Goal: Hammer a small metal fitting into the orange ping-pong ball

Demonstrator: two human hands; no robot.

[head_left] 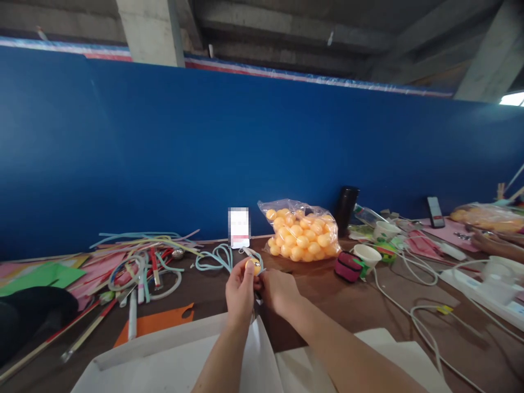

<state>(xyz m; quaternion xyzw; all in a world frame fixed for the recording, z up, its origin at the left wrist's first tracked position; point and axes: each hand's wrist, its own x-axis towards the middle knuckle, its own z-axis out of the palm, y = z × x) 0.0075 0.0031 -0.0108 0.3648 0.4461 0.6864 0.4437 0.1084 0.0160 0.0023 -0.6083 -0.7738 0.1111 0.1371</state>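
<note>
Near the middle of the table, my left hand (241, 286) is closed around an orange ball (255, 266) like a table tennis ball, the thumb lying along its side. A shiny patch shows on the ball. Pressed close beside it is my right hand (278, 289), its fingers curled; whatever they grip is hidden, though a little dark shape shows below. Behind my hands lies a light blue cord (215, 259) in loops, in front of an upright white rectangle (239, 232), partly blurred out. A clear bag (301, 232) full of similar orange balls rests to the right.
A white tray or box (180, 355) lies under my forearms. Left are tangled coloured cords (141, 267), sticks and an orange sheet (155, 325). Right are a black bottle (347, 210), a pink pouch (347, 266), a paper cup (367, 256), white cables and another person's hand (491, 240).
</note>
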